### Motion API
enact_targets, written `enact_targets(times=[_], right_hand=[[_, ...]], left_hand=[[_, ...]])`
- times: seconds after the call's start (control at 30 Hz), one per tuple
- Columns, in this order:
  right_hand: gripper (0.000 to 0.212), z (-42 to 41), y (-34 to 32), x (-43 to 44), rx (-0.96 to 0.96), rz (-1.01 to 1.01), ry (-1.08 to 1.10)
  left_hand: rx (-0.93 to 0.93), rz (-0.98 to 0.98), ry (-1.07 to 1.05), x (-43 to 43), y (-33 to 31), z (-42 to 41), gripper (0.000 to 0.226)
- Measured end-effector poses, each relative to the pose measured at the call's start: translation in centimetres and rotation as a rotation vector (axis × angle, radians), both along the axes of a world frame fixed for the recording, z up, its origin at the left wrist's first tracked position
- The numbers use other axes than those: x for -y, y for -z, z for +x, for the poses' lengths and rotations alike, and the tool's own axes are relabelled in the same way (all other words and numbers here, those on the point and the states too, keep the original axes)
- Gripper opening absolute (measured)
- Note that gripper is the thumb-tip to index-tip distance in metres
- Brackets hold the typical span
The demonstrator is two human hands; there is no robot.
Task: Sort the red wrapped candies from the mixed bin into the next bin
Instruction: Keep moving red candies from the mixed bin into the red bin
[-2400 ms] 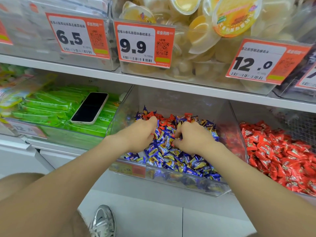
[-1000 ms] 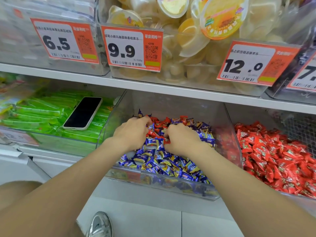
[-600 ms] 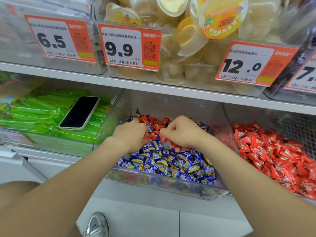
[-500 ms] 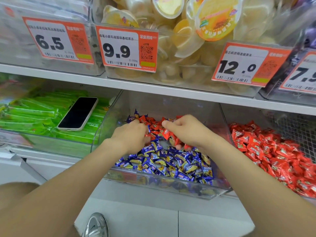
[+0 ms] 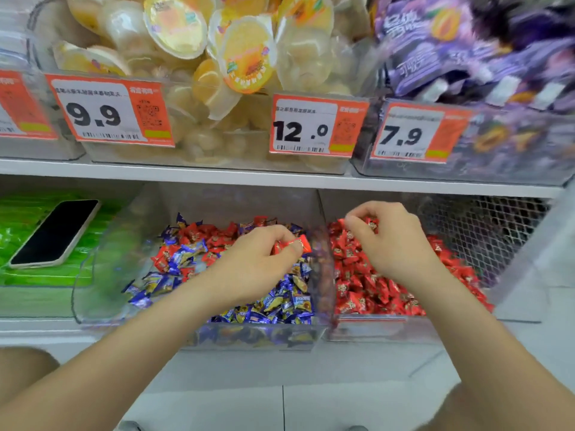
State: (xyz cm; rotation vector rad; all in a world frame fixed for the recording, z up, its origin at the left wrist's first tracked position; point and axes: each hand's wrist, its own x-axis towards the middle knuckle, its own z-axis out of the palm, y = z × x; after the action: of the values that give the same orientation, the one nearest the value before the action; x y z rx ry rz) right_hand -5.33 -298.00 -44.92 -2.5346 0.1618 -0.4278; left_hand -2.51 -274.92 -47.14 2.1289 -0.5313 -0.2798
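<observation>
- At the far left, a black phone (image 5: 53,233) lies screen-up on a bin of green packets (image 5: 25,269), well apart from your hands.
- The mixed bin (image 5: 93,275) is clear plastic. It holds blue wrapped candies (image 5: 280,303), mostly toward the front, and red wrapped candies (image 5: 217,241) scattered toward the back.
- Your left hand (image 5: 255,262) hovers over the right half of the mixed bin, knuckles up and fingers curled in.
- Your left thumb and forefinger pinch one red candy (image 5: 295,245) by its wrapper. It sticks out to the right of your fingertips, lifted clear of the pile and just beside the wall between the two bins.
- The next bin (image 5: 373,329) touches the mixed bin on its right and is filled with a heap of red candies (image 5: 373,290).
- Your right hand (image 5: 392,241) is over the back left of the next bin, above the heap.
- Your right fingers are bent and the tips are drawn together on a second red candy (image 5: 371,223), which shows just under them. Motion blur hides whether you hold more than one.
- Dark mesh (image 5: 482,231) lines the back right of the next bin.
- On the shelf above, price tags read 9.9 (image 5: 112,112), 12.0 (image 5: 314,126) and 7.9 (image 5: 417,133).
- Jelly cups (image 5: 242,51) are piled behind the first two tags, and purple packets (image 5: 482,42) behind the third.
</observation>
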Motion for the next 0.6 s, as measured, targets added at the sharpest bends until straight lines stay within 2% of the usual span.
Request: enact_targets(times=[0.1,0.17,0.23,0.3,0.4,0.5,0.53,0.6], right_hand=[[0.015,0.2,1.5,4.1,-0.072,-0.132,-0.026],[0.031,0.2,2.7,5.8,-0.263,-0.269,-0.157],[0.053,0.4,4.0,7.5,-0.380,-0.321,-0.267],[0.057,0.7,4.7,9.1,-0.415,-0.342,-0.227],[0.047,0.8,4.7,10.7,-0.424,-0.371,-0.080],[0.064,0.4,4.4,12.0,-0.353,-0.284,0.012],[0.068,0.2,4.3,12.4,-0.301,-0.248,0.021],[0.063,-0.4,3.0,12.3,-0.199,-0.150,0.036]], left_hand=[[0.170,0.001,0.078,3.3,-1.4,-1.4,0.015],[0.277,0.022,0.120,5.4,-2.5,-2.4,0.011],[0.409,0.079,0.138,7.4,-2.9,-2.6,0.011],[0.485,0.159,0.166,9.5,-2.7,-1.9,0.013],[0.558,0.321,0.223,13.1,-1.9,-0.7,0.016],[0.478,0.473,0.258,16.3,-0.6,0.9,0.022],[0.395,0.465,0.276,17.0,-0.3,1.6,0.025],[0.266,0.418,0.325,17.8,0.0,2.5,0.037]])
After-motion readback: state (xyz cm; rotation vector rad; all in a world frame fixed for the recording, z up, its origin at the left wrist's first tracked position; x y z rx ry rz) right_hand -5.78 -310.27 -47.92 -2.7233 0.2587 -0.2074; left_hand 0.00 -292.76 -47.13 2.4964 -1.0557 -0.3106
